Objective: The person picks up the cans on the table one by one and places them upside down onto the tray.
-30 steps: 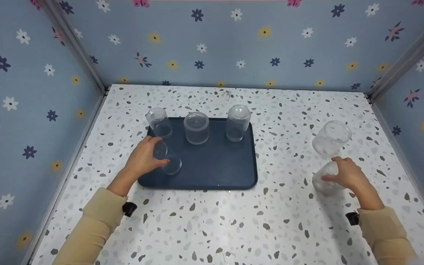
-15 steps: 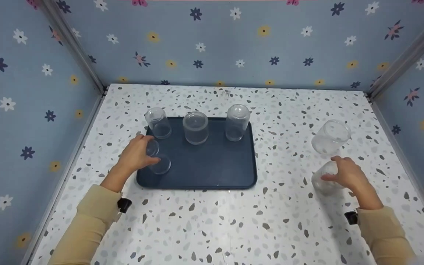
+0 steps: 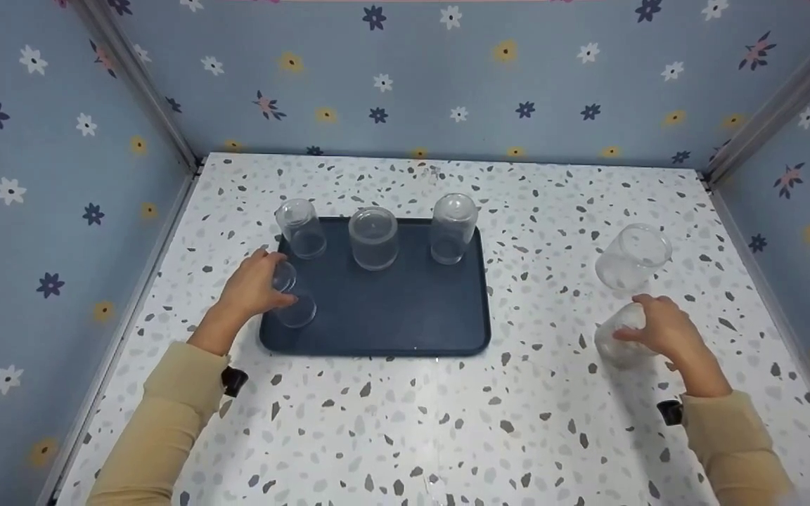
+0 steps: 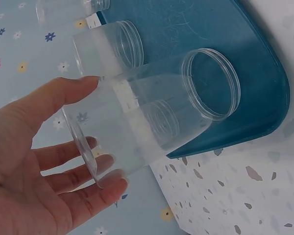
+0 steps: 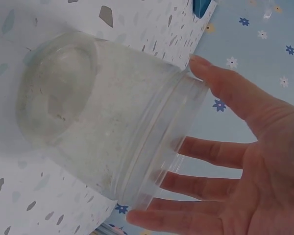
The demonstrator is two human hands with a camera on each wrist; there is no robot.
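Observation:
My left hand (image 3: 247, 284) grips a clear plastic jar (image 4: 137, 112) round its base end, mouth down, over the front left of the dark blue tray (image 3: 398, 316). In the left wrist view the thumb and fingers lie on opposite sides of it, and its threaded rim is close over the tray. My right hand (image 3: 665, 330) holds another clear jar (image 5: 112, 117) round its threaded rim. That jar is mouth up, its base at the speckled table to the right of the tray.
Along the tray's back edge stand three upturned clear jars: one at the left (image 3: 304, 239), a wider one in the middle (image 3: 374, 242) and a tall one at the right (image 3: 453, 235). Behind my right hand is an open jar (image 3: 619, 267). Patterned walls (image 3: 447, 77) enclose the table (image 3: 447, 422).
My left hand has carried its jar leftward, toward the tray's left edge. The right hand and its jar stay in place. The head view has tilted slightly.

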